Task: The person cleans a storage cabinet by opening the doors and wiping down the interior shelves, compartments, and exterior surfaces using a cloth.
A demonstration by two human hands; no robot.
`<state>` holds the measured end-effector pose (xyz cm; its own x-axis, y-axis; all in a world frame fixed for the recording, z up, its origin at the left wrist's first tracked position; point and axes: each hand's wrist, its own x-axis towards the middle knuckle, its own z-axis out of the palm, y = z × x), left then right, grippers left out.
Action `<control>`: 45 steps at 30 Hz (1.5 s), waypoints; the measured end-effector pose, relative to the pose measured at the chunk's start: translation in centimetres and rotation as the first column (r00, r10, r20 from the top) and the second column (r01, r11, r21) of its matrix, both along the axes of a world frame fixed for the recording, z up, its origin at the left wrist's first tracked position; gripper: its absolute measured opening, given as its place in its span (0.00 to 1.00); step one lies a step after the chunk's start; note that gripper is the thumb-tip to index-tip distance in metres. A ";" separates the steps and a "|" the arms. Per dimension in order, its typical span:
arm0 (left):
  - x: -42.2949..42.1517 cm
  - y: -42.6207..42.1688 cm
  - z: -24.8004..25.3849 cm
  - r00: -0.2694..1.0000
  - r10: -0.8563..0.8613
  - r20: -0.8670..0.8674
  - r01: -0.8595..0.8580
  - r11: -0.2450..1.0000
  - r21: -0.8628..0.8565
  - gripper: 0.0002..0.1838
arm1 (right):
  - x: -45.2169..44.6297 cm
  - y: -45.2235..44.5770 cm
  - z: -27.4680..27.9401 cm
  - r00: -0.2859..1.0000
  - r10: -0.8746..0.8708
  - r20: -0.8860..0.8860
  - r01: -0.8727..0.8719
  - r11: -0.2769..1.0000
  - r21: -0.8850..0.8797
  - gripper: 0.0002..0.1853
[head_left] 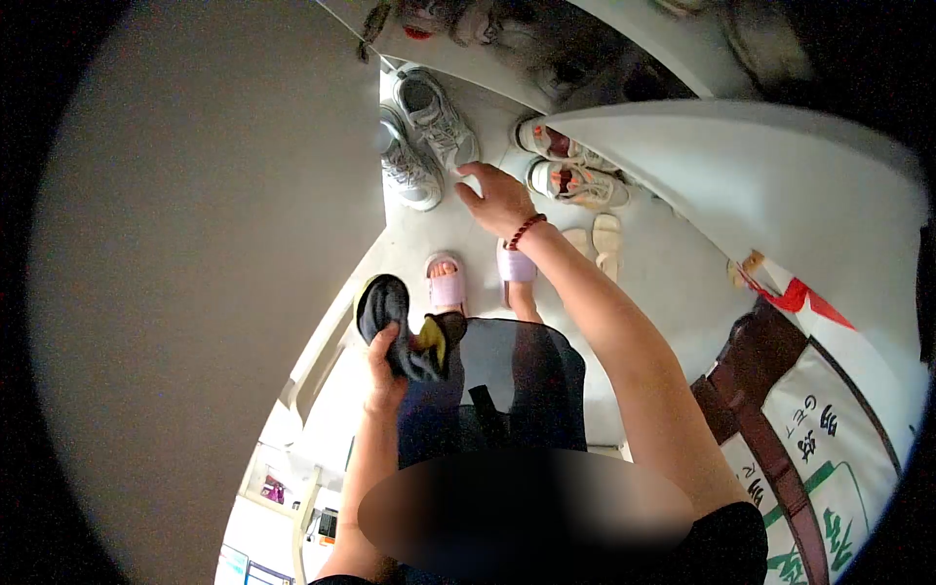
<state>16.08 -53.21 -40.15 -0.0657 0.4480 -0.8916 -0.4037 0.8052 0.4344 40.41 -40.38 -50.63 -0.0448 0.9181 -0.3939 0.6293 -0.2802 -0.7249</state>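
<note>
My left hand (381, 370) is closed around a pair of black shoes (385, 310) with yellow on the edge and inside; their exact style is hard to make out. It holds them off the floor, left of my lap. Farther forward, my right hand (499, 202), with a dark red bead bracelet (525, 230) on the wrist, reaches out with its fingers apart and nothing in them. The fingertips are close to the toe of a grey sneaker (439, 122); whether they touch it I cannot tell. Its mate (408, 168) stands to the left.
White sneakers with orange details (577, 183) and beige slippers (606, 242) stand on the floor at right. My feet wear pink slides (448, 286). A large pale panel (205, 253) borders the left. A white bag with printed characters (829, 429) is at lower right.
</note>
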 end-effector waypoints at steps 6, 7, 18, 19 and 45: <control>-6.5 0.7 8.7 0.911 -0.204 -0.359 0.277 0.946 0.167 0.28 | 1.9 -5.2 6.3 0.995 -0.092 -0.030 0.092 0.996 -0.007 0.21; -6.4 1.3 10.4 0.907 -0.192 -0.374 0.289 0.931 0.224 0.29 | 2.2 -5.4 6.5 0.994 -0.110 -0.028 0.110 0.994 0.017 0.21; -6.9 1.6 7.9 0.954 0.158 -0.255 -0.023 0.887 0.461 0.24 | 4.3 3.1 -5.1 0.958 -0.210 0.197 0.234 0.966 -0.108 0.36; -7.0 1.7 7.9 0.942 0.170 -0.290 -0.025 0.896 0.443 0.23 | 4.6 4.8 -8.3 0.928 -0.304 0.216 0.326 0.942 -0.076 0.39; -6.3 2.6 13.5 0.964 0.168 -0.204 -0.061 0.892 0.448 0.20 | 3.4 -7.2 -0.6 0.998 0.035 0.045 -0.037 0.998 0.045 0.22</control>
<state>9.73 -50.57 -26.65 -0.3198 0.7628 -0.5620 -0.3264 0.4682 0.8211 43.85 -47.55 -51.19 -0.0612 0.9335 -0.3534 0.6703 -0.2239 -0.7075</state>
